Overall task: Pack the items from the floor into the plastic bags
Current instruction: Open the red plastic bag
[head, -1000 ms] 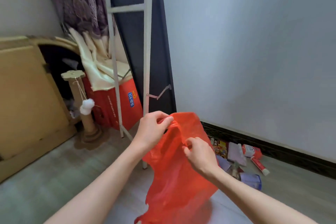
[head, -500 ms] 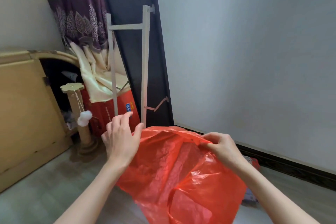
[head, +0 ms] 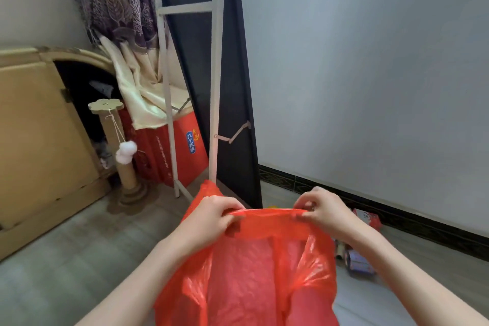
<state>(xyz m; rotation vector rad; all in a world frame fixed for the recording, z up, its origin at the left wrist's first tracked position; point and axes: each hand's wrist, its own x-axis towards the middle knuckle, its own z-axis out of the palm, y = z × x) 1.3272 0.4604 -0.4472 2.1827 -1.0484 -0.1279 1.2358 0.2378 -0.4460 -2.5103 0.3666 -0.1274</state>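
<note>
While taut between both hands, crinkly translucent red plastic bag (head: 246, 267) (rim pinched by left hand (head: 211, 216) and right hand (head: 326, 210) fingers).

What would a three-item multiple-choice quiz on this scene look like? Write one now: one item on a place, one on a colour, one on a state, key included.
1. Where do the packaged items lie?
A. on the floor by the wall, right of the bag
B. on top of the wooden cabinet
C. inside the red box

2. What colour is the plastic bag?
A. blue
B. red
C. white

3. How are the hands on the bag?
A. both grip its top edge
B. only the left grips it
C. neither touches it

Key: 1 A, the packaged items lie on the floor at the right. 2 B, the plastic bag is red. 3 A, the left hand and right hand pinch the edge stretched between them.
</note>
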